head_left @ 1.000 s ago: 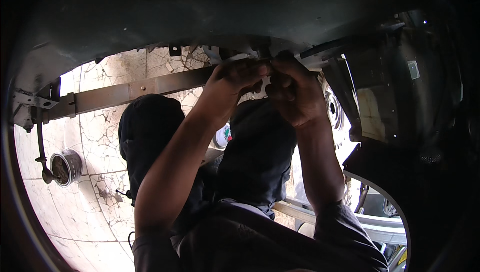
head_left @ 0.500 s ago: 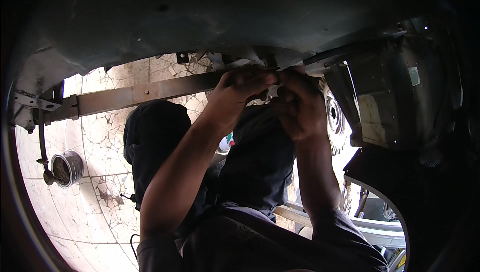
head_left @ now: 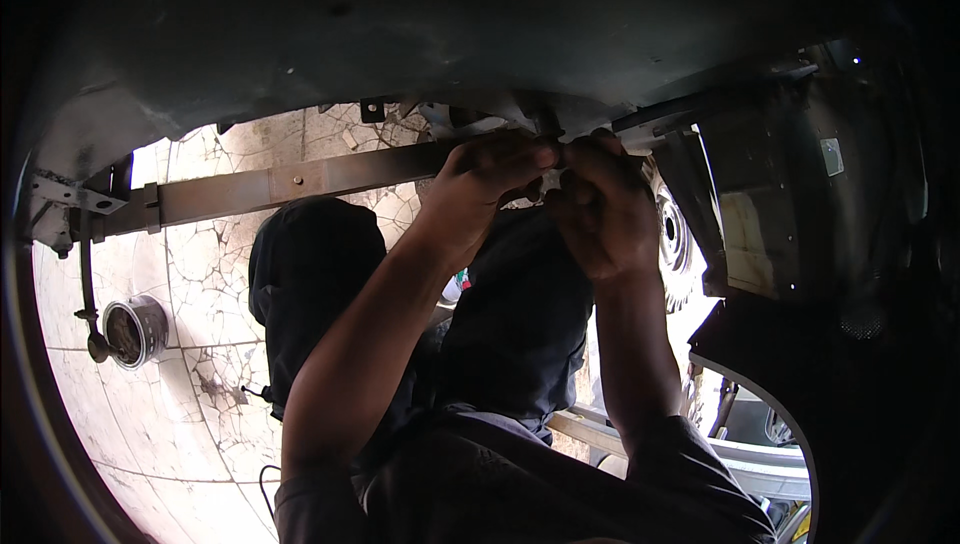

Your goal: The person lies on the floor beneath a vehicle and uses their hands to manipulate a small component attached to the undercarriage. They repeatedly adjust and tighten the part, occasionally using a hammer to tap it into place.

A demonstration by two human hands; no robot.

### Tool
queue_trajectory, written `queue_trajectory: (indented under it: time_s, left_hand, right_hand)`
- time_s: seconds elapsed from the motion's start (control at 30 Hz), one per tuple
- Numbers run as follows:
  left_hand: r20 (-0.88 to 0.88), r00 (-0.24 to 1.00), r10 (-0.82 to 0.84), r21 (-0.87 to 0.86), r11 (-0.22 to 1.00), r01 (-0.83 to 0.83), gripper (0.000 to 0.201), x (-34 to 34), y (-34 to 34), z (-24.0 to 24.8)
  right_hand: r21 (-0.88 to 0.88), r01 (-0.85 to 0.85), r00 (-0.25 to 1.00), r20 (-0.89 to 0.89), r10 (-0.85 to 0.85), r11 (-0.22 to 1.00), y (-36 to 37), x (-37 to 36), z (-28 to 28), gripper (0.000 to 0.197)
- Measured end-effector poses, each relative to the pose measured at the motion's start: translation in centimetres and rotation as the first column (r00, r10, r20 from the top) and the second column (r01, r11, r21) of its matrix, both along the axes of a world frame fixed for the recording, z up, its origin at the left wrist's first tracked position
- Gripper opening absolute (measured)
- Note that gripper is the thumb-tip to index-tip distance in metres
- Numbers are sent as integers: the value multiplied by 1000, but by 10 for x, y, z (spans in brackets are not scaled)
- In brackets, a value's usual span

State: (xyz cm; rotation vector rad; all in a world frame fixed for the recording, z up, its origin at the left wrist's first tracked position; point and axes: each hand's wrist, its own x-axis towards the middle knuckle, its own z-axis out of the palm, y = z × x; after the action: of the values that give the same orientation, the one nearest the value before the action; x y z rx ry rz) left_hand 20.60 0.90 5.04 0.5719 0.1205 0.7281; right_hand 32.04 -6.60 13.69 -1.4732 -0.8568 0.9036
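Observation:
Both my hands are raised together beneath the dark curved panel (head_left: 400,64) of a vehicle. My left hand (head_left: 487,176) has its fingers closed, the tips meeting those of the other hand. My right hand (head_left: 603,206) is curled, thumb and forefinger pinched beside the left fingertips. Whatever lies between the fingers is hidden or too small to name. Just above the fingertips a short dark rod-like part (head_left: 546,122) points down from the underside. Behind my left hand runs a long flat leaf spring (head_left: 240,190), partly rusty.
A round metal can (head_left: 136,332) stands on the cracked tile floor (head_left: 205,274) at the left, beside a hanging rod (head_left: 88,294). A toothed wheel-like part (head_left: 675,229) lies to the right. A dark housing (head_left: 800,194) and a curved panel edge (head_left: 760,394) close in the right side.
The view has shifted slightly. My fingertips stay together in nearly the same place, with small movements in the right fingers. The dark rod-like part above them shows more clearly now.

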Motion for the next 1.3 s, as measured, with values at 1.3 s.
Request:
queue_trajectory:
  time_s: [1.3]
  left_hand:
    - [-17, 999, -44, 96, 994, 46, 34, 0, 3, -6]
  right_hand:
    - [168, -260, 333, 940, -75, 951, -8, -3, -1, 38]
